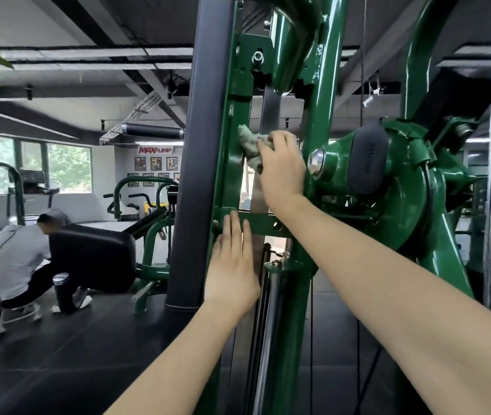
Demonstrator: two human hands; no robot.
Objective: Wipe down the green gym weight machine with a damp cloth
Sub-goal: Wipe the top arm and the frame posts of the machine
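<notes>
R hand (281, 166) grips the cloth (250, 146), pressing it vs the green machine (400, 205) upright, above L hand (232, 265), which lies flat, fingers straight, on the crossbar (263, 224). Wipe looks mid-way; frame below and right of hands prob. still left.

Your two forearms come into view bare — no sleeves, no watch, no gloves. Your left hand (232, 274) and right hand (283, 169) wear no rings that show — nails short and plain.
</notes>
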